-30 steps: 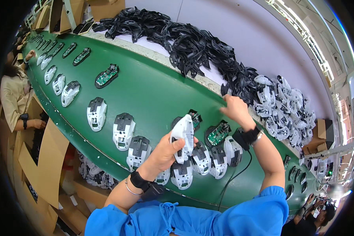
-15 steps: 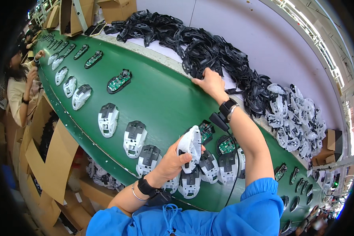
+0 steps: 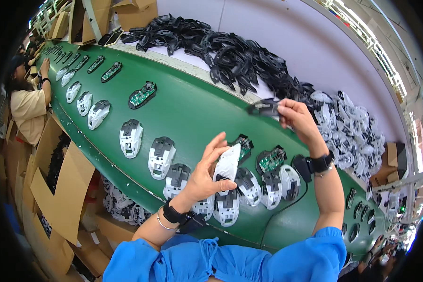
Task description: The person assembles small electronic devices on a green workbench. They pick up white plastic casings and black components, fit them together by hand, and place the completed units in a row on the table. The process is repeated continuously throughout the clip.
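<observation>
My left hand [image 3: 200,182] grips a white computer mouse shell [image 3: 228,162] tilted on edge above the green belt, thumb on its near end and some fingers raised. Pinched in my right hand [image 3: 300,121] is a black plastic mouse part [image 3: 264,108], slightly blurred, held over the belt's far edge. Below my left hand stands a row of white mouse shells with black tops, among them one shell [image 3: 227,207] directly under the held one. Just beyond, a mouse base with a green circuit board [image 3: 271,160] lies beside another partly hidden by the held shell.
A long heap of black plastic parts [image 3: 230,56] lines the far ledge, with a pile of white shells [image 3: 348,127] at its right. More shells and circuit-board bases run along the green belt [image 3: 183,108]. Cardboard boxes [image 3: 73,188] stand at left, near another person [image 3: 28,105].
My right hand has left the black heap and come back rightward and nearer with a black part. Fingers of my left hand have lifted around the white shell. The belt's items have shifted slightly.
</observation>
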Motion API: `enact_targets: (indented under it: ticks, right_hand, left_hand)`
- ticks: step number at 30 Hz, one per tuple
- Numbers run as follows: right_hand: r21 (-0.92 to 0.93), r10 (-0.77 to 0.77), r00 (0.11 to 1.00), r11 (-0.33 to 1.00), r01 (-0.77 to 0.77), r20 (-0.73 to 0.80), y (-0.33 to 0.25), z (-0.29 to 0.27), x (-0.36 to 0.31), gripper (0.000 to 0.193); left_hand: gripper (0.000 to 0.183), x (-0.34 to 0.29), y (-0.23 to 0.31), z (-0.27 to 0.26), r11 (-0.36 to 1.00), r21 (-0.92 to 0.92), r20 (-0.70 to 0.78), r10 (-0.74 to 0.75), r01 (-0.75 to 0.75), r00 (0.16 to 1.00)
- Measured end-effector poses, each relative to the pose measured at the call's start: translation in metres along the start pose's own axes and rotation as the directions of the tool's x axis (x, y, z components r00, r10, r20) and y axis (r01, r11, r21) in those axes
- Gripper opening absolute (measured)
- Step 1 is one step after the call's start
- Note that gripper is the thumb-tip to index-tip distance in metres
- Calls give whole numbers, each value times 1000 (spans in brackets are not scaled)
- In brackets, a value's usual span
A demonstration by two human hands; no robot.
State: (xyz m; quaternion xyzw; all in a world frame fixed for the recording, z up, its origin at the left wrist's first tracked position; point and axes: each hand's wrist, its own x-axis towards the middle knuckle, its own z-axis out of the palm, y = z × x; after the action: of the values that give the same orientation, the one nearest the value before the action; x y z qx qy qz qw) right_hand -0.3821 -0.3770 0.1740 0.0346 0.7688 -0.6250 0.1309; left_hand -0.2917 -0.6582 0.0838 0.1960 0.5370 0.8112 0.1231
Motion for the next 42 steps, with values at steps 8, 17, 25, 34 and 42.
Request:
enact_targets:
  ticks: [8,17,25,34,42]
  right_hand:
    - [321,-46,998,947,32,35,-23,60,-109,23]
    - [189,-246,943,938,289,-224,14,103,-129,17]
    - [513,-92,958,828,226,-273,10,76,-141,18]
    - [279,-163,979,941,192,-122,0,100,-188,32]
    - [278,-211,964,927,250,-163,3,119,-184,31]
  left_hand:
    - [85,-24,25,30,907,390,272,51,-159,961]
    - [79,-43,50,59,970,-40,147,-232,240,962]
    - [70,-58,56,55,833,-321,207,-403,451,892]
    - [62,-48,56,44,788,-404,186,-425,464,886]
    - [64,-53,61,48,951,-164,77,-252,262,965]
